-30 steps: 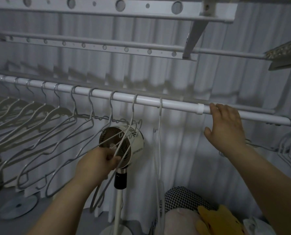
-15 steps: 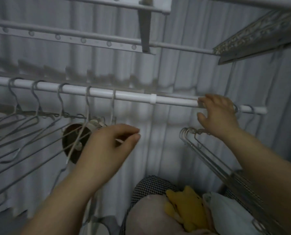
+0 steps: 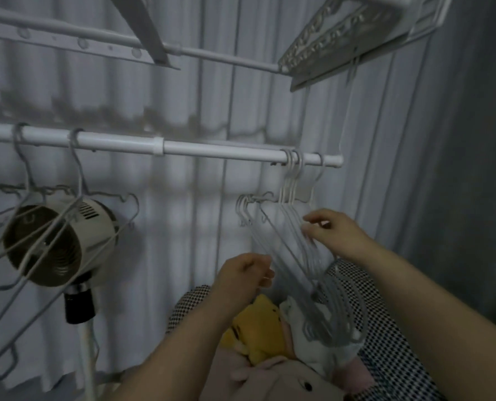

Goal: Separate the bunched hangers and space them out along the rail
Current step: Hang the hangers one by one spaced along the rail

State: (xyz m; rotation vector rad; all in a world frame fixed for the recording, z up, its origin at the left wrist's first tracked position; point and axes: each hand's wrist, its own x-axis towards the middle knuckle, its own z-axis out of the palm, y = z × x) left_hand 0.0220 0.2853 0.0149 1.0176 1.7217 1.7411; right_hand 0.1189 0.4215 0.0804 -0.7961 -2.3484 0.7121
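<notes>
Right hand (image 3: pixel 332 235) pinches the bunched hangers (image 3: pixel 290 183); left hand (image 3: pixel 242 274), curled beside them, grip unclear.

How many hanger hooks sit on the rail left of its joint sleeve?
2. The first hook is near the picture's left edge; the second hook is further right, above the fan. Both sit on the rail. More may hang beyond the left edge, unseen.
</notes>
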